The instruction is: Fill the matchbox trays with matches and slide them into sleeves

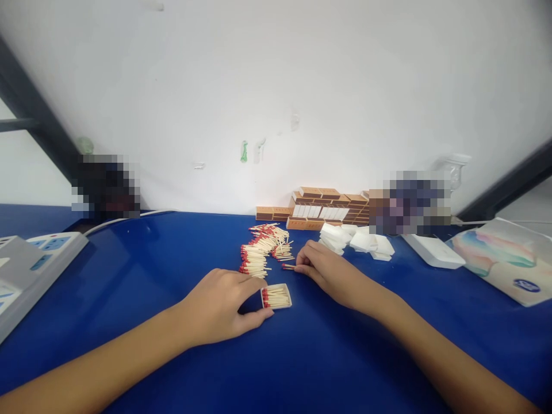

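A small white matchbox tray (290, 295) lies on the blue tabletop with a row of red-headed matches (276, 297) inside it. My left hand (219, 305) grips the tray's left end, thumb at the near side and fingers at the far side. Between the thumb and fingertips of my right hand (330, 270) are a few matches (288, 267), their red heads pointing left. They are held just beyond the tray, above or on the table; which one I cannot tell. A curved pile of loose matches (259, 253) spreads behind the tray.
Brown matchboxes (319, 208) are stacked against the wall. White empty trays (364, 238) lie in a heap at their front right. Farther right are a white box (435, 251) and a patterned tissue pack (500, 259). A grey-white device (43, 270) stands at left.
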`<state>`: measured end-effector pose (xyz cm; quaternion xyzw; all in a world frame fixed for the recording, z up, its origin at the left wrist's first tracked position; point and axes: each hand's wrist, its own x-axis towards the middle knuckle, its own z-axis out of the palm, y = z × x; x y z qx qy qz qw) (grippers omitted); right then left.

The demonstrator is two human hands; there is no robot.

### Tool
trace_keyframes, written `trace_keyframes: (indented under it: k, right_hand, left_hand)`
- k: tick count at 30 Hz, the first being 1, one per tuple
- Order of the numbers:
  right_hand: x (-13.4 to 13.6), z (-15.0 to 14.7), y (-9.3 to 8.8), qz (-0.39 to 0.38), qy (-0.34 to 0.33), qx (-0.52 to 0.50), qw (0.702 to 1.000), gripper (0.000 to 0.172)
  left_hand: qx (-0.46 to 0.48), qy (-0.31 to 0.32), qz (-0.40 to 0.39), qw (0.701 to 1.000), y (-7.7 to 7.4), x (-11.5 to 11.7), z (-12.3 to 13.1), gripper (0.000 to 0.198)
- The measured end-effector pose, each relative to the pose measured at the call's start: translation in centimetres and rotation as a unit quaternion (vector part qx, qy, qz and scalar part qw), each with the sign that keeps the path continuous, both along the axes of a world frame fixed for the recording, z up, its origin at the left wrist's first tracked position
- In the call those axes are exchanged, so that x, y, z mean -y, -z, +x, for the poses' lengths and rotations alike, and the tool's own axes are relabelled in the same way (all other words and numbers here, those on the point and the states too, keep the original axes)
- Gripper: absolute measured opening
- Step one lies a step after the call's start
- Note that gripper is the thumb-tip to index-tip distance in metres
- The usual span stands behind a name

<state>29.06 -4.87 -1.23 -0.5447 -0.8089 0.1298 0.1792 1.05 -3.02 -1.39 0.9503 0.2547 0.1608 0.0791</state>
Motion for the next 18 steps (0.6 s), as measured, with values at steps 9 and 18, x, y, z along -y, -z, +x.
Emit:
trace_keyframes:
  k: [9,18]
  right_hand:
    - [0.0,0.0,-0.3,0.0,0.01,-0.016,1.0,0.013]
    - [1.7,-1.9,-1.9,-0.031,0.005,-0.139,0.99,0.018]
  left_hand:
    - [-0.002,-0.008,-0.003,1.0,-0.1,0.1,0.0,0.033]
    - [-0.005,-0.023,0.001,1.0,0.0,0.0,0.1,0.033]
